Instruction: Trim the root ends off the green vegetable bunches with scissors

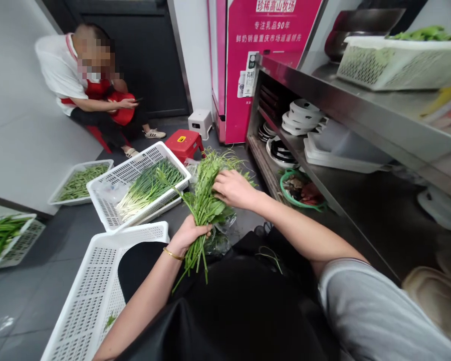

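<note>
A bunch of pea shoots, long green stems with leaves and thin curling tendrils, is held upright and slightly tilted above my lap. My left hand is closed around the lower stems, whose cut ends stick out below it. Higher up, the curled fingers of my right hand grip at the leafy part, though the fingertips are partly hidden among leaves. Under the bunch, a clear plastic bag with more greens shows in part. Beside my left arm stands a white slotted basket with a small green scrap inside.
Another white basket holds scallions. Further baskets of green vegetables stand left. A red stool and white stool are ahead. A seated person holds a phone. Steel shelving with dishes runs along my right.
</note>
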`<state>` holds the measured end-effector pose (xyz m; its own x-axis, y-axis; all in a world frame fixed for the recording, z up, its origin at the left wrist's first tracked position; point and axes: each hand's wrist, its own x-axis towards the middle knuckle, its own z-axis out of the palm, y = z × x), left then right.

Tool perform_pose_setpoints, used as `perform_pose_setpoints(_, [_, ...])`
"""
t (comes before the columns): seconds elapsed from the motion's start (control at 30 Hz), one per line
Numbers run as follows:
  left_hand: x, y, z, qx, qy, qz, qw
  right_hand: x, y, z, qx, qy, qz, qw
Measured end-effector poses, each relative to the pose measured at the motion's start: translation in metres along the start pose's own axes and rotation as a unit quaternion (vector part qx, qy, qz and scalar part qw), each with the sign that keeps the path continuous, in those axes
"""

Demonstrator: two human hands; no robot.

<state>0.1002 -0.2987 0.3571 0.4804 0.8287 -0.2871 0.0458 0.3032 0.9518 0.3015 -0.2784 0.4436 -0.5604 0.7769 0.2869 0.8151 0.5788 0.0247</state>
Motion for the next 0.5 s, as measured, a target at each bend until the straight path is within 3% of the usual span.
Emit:
perform_pose_setpoints(0.1, [-0.007, -0.003, -0.002, -0.065, -0.011, -0.004, 0.998, 0.007, 0.003, 0.011, -0.027, -0.028, -0.022, 0.999])
perform_pose_setpoints(0.23, [-0.014, -0.010, -0.010, -0.155, 0.010, -0.016, 0.988, -0.004, 0.000, 0.011, -0.027, 0.005, -0.054, 0.998])
perform_pose_setpoints(0.33, [-0.013, -0.012, -0.014, -0.168, 0.019, -0.021, 0.985, -0.009, -0.005, 0.010, -0.025, 0.016, -0.062, 0.998])
perform_pose_setpoints(0.5, [-0.008, -0.013, -0.013, -0.171, 0.041, -0.019, 0.984, -0.002, -0.005, 0.017, -0.023, -0.025, -0.044, 0.998])
